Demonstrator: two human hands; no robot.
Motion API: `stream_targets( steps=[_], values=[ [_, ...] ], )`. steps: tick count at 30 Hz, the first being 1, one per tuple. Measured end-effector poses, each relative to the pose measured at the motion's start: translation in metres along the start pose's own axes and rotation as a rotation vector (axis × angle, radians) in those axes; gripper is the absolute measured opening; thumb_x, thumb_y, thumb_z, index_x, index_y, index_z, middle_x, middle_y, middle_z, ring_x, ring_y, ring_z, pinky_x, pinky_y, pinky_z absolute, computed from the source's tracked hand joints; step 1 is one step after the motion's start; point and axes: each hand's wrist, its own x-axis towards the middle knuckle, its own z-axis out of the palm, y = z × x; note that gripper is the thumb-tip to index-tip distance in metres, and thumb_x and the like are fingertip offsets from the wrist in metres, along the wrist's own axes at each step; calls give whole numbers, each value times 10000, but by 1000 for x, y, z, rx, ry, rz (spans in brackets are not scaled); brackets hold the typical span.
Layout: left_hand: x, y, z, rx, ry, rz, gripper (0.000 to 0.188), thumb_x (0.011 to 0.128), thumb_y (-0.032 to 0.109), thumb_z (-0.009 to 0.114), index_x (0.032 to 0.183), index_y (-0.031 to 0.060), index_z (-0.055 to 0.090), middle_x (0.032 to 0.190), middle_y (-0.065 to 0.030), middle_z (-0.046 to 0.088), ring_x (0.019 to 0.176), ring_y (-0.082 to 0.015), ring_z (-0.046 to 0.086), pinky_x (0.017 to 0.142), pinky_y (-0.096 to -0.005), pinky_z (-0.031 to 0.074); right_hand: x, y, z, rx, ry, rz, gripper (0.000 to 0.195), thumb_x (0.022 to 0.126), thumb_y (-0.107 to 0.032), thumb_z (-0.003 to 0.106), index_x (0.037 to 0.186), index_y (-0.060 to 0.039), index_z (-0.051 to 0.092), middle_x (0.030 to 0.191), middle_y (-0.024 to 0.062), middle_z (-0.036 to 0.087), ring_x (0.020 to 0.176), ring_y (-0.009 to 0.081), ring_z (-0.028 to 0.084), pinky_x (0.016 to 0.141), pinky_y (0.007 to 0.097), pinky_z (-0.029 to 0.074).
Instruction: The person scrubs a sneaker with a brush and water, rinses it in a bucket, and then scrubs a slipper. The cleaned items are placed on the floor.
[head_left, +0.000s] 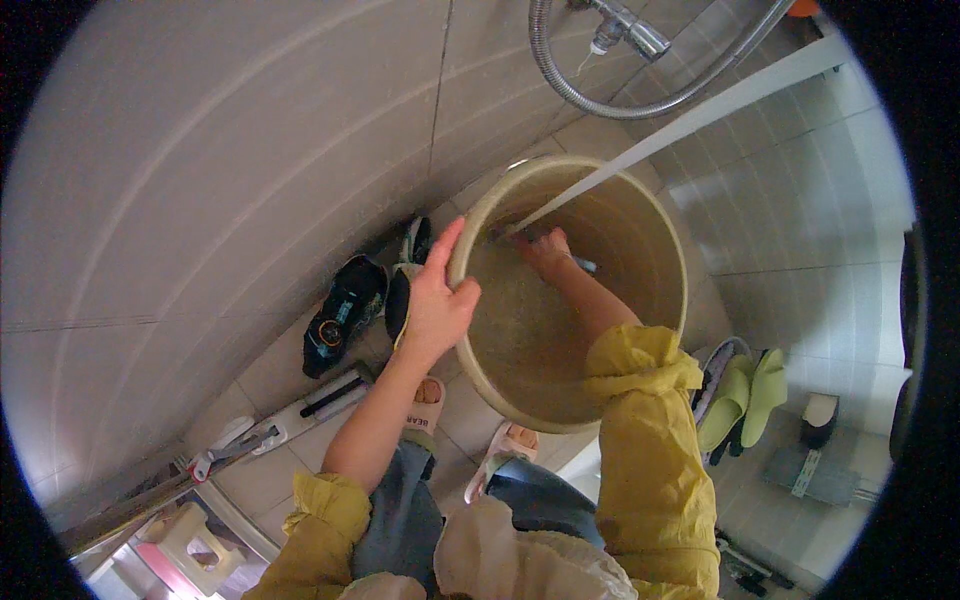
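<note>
A deep beige round tub (570, 300) stands tilted on the tiled floor before me. My left hand (439, 304) grips its left rim, thumb on top. My right hand (547, 251) reaches down inside the tub, fingers at something dark that is too blurred to name. A small pale bluish thing (584, 264) lies just beyond my right wrist. A long whitish strip (675, 131), either a hose or a water stream, runs from the upper right down into the tub and ends by my right fingers.
Dark shoes (345, 315) stand against the left wall, near a flat mop head (337, 394). A metal shower hose (577, 97) loops below a chrome tap (630, 30). Green slippers (763, 397) are right of the tub. A beige plastic stool (191, 544) is at lower left.
</note>
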Motion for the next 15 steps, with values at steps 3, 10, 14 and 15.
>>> stream_targets(
  steps=[3, 10, 14, 15],
  values=[
    [9, -10, -7, 70, 75, 149, 547, 651, -47, 411, 1178, 54, 304, 1015, -118, 489, 810, -143, 495, 701, -229, 396, -13, -2, 17, 73, -111, 26, 592, 729, -178, 468, 1239, -209, 170, 1014, 90, 509, 910, 229, 501, 681, 413, 383],
    [14, -18, 8, -7, 35, 47, 516, 646, -31, 421, 1151, 38, 339, 993, -119, 495, 807, -149, 495, 701, -218, 387, -36, -60, 76, 406, 17, -259, 616, 709, -207, 501, 1236, -214, 181, 1060, 82, 479, 929, 236, 490, 701, 400, 401],
    [16, -21, 2, 78, 72, 140, 493, 648, -6, 427, 1135, 32, 360, 979, -123, 506, 805, -161, 501, 697, -224, 387, 1, -44, 39, 452, -5, -90, 630, 699, -224, 521, 1234, -218, 188, 1086, 77, 462, 940, 240, 483, 712, 393, 411],
    [14, -16, 2, 100, 73, 108, 495, 647, -5, 426, 1136, 32, 359, 975, -124, 508, 803, -159, 501, 696, -224, 388, -2, -26, 36, 405, -1, -27, 634, 696, -229, 525, 1234, -219, 190, 1093, 76, 458, 943, 241, 481, 715, 391, 414]
  ],
)
